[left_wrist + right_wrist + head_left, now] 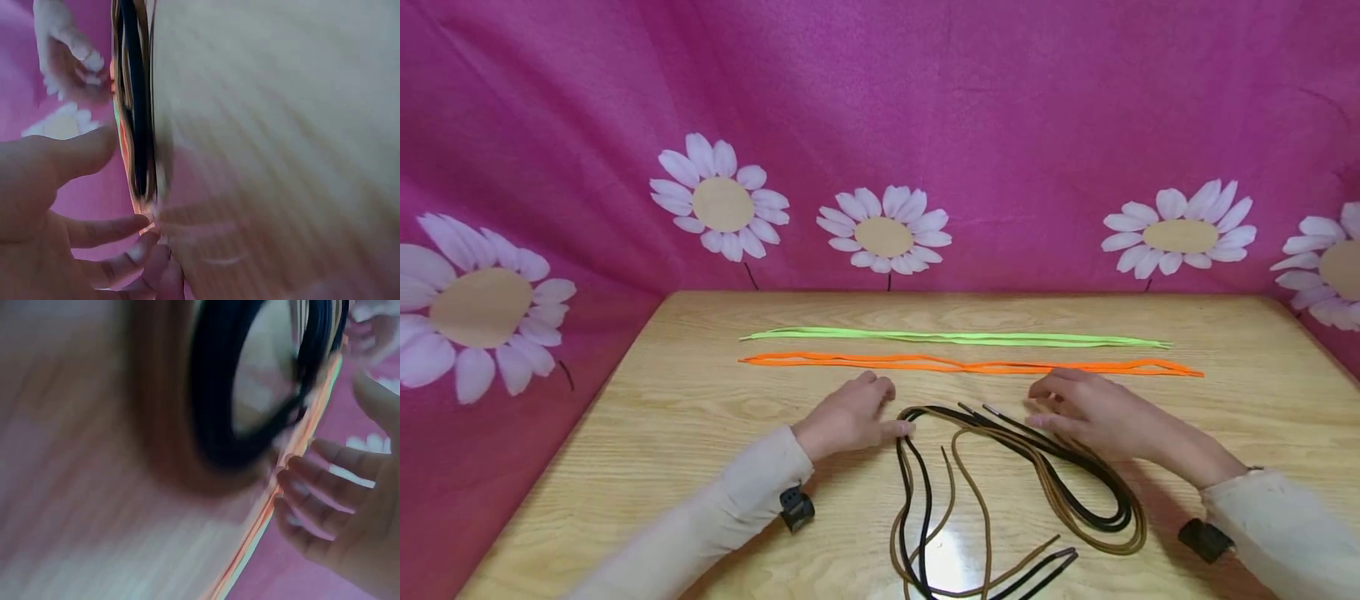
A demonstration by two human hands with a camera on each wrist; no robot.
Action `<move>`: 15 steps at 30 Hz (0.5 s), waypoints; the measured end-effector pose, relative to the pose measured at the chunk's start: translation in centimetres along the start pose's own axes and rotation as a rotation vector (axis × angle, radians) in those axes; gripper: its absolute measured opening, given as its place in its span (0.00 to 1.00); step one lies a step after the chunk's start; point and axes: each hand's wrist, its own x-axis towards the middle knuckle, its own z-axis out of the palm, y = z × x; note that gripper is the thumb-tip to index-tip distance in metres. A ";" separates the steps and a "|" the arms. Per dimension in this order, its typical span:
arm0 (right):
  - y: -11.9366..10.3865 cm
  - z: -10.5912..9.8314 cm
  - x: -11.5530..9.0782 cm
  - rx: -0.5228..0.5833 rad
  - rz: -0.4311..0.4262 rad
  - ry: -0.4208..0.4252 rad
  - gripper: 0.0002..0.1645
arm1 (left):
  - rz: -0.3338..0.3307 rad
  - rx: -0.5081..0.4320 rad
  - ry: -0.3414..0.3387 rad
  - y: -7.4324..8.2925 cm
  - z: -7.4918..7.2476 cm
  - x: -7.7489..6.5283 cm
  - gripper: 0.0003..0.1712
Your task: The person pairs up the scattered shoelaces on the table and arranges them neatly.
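Black shoelaces [1125, 506] and brown shoelaces [987, 521] lie together in a loose, looping bundle on the near part of the table. At the bundle's upper left bend is my left hand [848, 417], thumb tip right at the laces and fingers loosely bent. My right hand [1101, 412] hovers over the bundle's right side, its fingers relaxed and apart. Both wrist views show spread fingers with nothing between them; the black laces [134, 81] pass beyond the left fingertips, and a blurred dark loop [209, 387] appears beside the right fingers.
Behind the hands, an orange shoelace [1120, 367] stretches across the wooden table [662, 467], folded into long strands. Parallel to it, farther back, runs a neon green shoelace [985, 338]. A pink cloth [1000, 108] with white daisies hangs behind the table.
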 end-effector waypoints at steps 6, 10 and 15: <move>-3.6 1.4 0.4 -0.040 -0.034 -0.125 0.21 | 0.124 0.146 -0.030 2.0 1.9 0.0 0.22; -3.9 1.3 -0.7 0.004 -0.067 -0.176 0.15 | 0.256 0.115 -0.025 1.6 2.0 0.0 0.14; -4.5 1.0 -2.4 0.038 -0.089 -0.241 0.15 | 0.452 0.100 -0.037 1.4 1.7 0.1 0.14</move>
